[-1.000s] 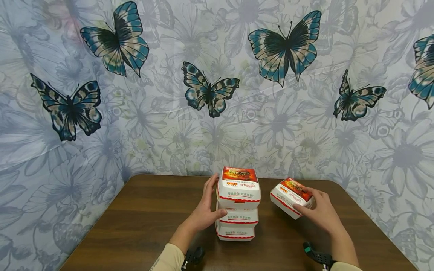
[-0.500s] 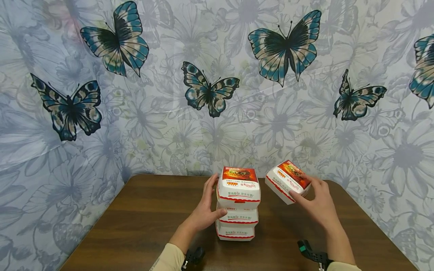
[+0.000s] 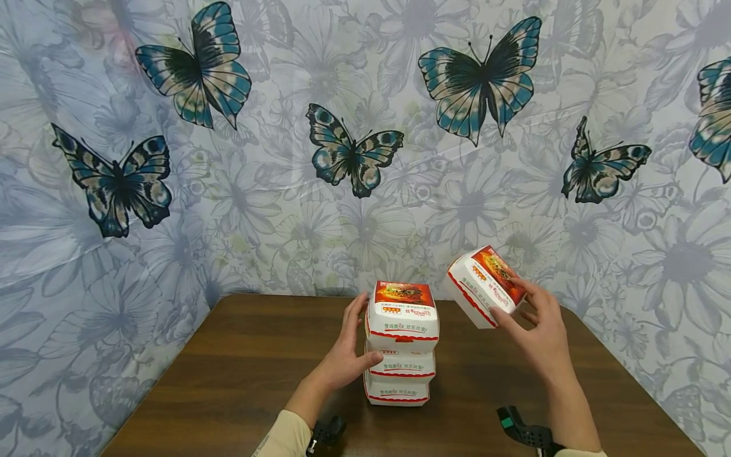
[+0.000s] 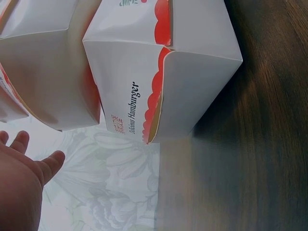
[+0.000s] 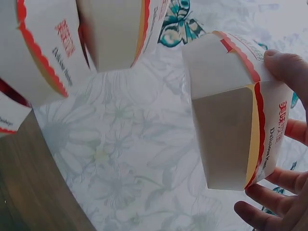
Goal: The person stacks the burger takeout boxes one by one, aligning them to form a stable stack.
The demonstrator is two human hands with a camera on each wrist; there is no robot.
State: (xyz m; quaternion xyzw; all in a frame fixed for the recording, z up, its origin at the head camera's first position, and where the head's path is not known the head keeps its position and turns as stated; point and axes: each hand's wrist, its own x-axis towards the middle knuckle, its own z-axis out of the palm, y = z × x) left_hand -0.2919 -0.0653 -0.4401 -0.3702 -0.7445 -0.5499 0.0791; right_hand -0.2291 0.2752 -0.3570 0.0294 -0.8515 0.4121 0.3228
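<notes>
Three white-and-red paper hamburger boxes form a stack (image 3: 402, 365) on the brown table, each printed with red scalloped edging. My left hand (image 3: 342, 358) is at the stack's left side, fingers extended towards the back and thumb near the front edge; contact is unclear. In the left wrist view its fingertips (image 4: 57, 159) look straight and spread beside the boxes. Above the table, to the right of the stack, my right hand (image 3: 539, 333) holds a fourth hamburger box (image 3: 480, 285) tilted, its lower left corner down. In the right wrist view the thumb (image 5: 279, 62) presses on its lid side, with fingers opposite.
The wooden table (image 3: 257, 355) reaches back to a wall cloth (image 3: 285, 247) patterned with pale flowers and teal butterflies. Black straps with a camera mount (image 3: 328, 435) sit on the left wrist, and a similar black mount (image 3: 525, 428) on the right.
My right hand has raised the hamburger box off the table, slightly leftwards and higher, and tilted it more. My left hand and the stack have stayed in place.
</notes>
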